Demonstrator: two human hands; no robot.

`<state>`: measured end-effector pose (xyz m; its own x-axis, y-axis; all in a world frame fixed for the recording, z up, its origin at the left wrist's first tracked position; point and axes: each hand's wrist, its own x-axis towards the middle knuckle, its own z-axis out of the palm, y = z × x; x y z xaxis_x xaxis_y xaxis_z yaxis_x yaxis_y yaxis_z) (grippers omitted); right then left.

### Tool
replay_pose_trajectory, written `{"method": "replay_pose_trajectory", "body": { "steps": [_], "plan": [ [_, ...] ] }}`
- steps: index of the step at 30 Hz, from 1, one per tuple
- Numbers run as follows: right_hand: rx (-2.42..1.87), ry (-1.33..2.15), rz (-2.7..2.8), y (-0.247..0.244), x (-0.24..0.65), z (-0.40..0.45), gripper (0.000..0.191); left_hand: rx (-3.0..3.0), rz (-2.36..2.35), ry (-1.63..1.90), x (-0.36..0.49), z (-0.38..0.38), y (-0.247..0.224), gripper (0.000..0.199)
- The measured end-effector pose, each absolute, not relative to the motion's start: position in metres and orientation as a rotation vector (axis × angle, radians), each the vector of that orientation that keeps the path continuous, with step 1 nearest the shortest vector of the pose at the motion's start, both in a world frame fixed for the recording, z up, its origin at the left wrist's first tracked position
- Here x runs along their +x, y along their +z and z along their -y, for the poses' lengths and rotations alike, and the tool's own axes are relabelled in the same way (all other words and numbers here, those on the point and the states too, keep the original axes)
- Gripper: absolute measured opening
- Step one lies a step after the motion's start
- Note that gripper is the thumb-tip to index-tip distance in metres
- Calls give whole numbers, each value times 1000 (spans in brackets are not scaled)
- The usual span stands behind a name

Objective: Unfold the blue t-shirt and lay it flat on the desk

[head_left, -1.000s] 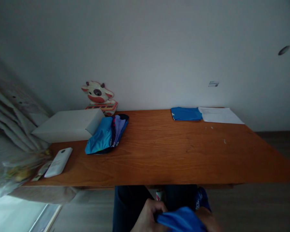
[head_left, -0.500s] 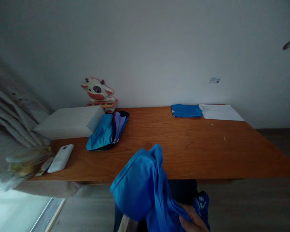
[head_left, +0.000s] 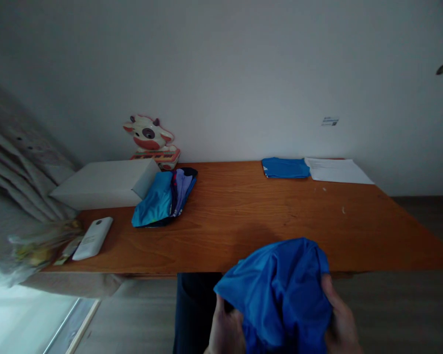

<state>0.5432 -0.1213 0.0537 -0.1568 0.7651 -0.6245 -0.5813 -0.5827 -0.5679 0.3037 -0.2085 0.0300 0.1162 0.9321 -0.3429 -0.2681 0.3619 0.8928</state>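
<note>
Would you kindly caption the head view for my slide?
Both hands, left and right, hold a bunched blue garment before a wooden table.

this looks like a room in a home, plainly furnished. a long wooden desk (head_left: 251,216) stands against a bare pale wall (head_left: 221,73) just ahead of the hands. well beyond the left hand, a cartoon cow ornament (head_left: 149,140) sits by the wall next to a white box (head_left: 105,184), with folded clothes (head_left: 166,196) leaning on the box. a grey curtain (head_left: 18,167) hangs far to the left. beyond the right hand lie a folded blue garment (head_left: 285,167) and paper sheets (head_left: 335,170).
</note>
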Motion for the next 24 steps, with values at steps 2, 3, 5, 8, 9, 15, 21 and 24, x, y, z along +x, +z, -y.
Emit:
{"method": "replay_pose_trajectory", "body": {
  "steps": [2, 3, 5, 8, 9, 15, 21, 24],
  "plan": [
    [-1169, 1919, 304, 51, 547, 121, 56, 648, -987, 1064, 293, 192, 14, 92],
    [-1169, 1947, 342, 50, 548, 121, 54, 554, -918, 1102, 287, 185, 8, 102],
    [-1173, 1960, 406, 49, 547, 121, 50, 349, -870, 1196, 274, 174, 6, 94],
    [-1200, 1882, 427, 45, 548, 117, 48, 177, -1087, 1349, 254, 163, 21, 59],
    [-1208, 1841, 424, 43, 550, 115, 48, 155, -1170, 1394, 248, 160, 28, 54],
    [-1242, 1737, 457, 18, 568, 107, 40, 104, -1417, 1537, 229, 155, 50, 54],
    [-1068, 1753, 602, 34, 558, 115, 70, 81, -1333, 1428, 236, 163, 48, 58],
    [-1060, 1899, 901, 51, 546, 111, 90, 123, -1276, 1446, 235, 162, 55, 66]
  ]
}}
